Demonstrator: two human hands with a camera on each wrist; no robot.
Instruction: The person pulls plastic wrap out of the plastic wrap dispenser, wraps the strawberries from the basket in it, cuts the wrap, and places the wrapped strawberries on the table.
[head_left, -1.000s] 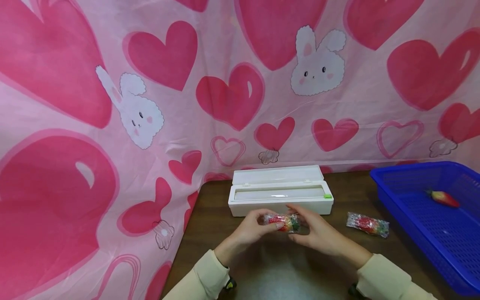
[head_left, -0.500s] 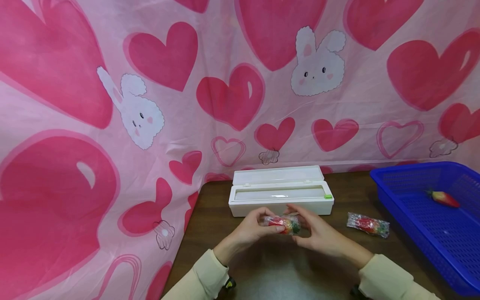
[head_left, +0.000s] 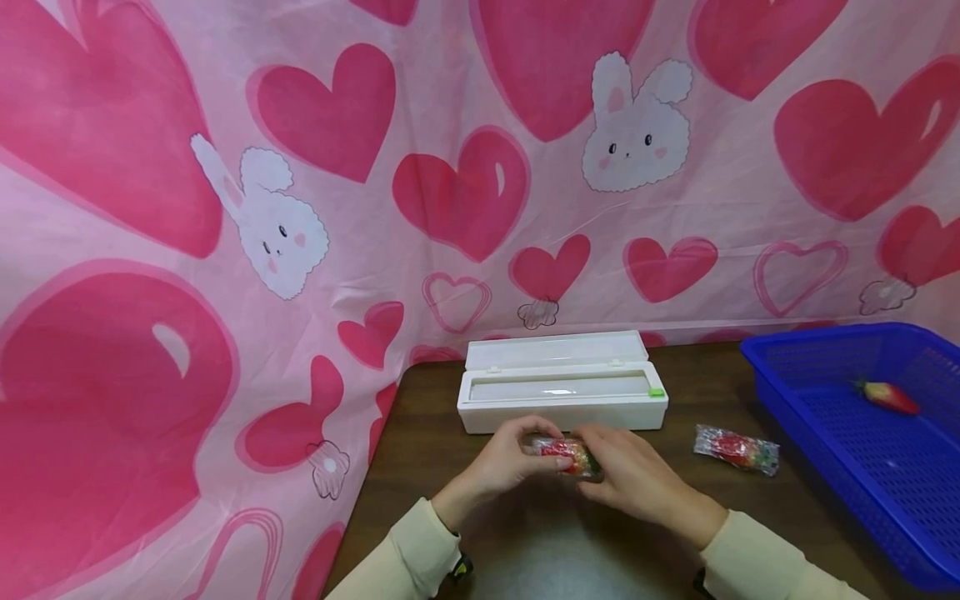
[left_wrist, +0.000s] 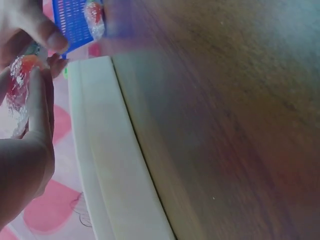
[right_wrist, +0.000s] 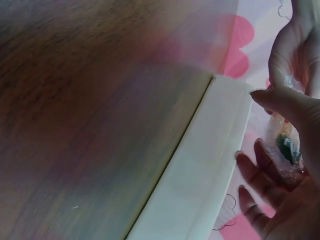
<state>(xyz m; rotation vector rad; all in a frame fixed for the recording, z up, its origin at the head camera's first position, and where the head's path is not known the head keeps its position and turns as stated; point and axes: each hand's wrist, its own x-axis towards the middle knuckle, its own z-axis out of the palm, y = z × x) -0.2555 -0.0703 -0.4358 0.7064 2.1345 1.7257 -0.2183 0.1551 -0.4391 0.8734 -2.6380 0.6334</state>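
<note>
A strawberry in clear plastic film [head_left: 564, 452] is held over the table in front of the white box, its red part to the left. My left hand [head_left: 504, 460] pinches it between thumb and fingers. At the leafy end, my right hand [head_left: 637, 473] curls its fingers and thumb around the film, largely covering the green in the head view. The right wrist view shows these green leaves [right_wrist: 287, 146] through crinkled film, between my right thumb and fingers. Another film-wrapped strawberry [head_left: 737, 450] lies on the table to the right.
Behind the hands stands a long white cling-film box [head_left: 562, 414], lid raised, with a green slider [head_left: 656, 392] at its right end. A blue plastic basket [head_left: 817, 467] at the right holds an unwrapped strawberry [head_left: 890, 397]. A pink heart-patterned cloth [head_left: 450, 83] hangs behind the brown table [head_left: 420, 400].
My right hand has moved left and closed in around the leafy end of the wrapped strawberry. The left hand keeps its hold, with the strawberry slightly lower than before.
</note>
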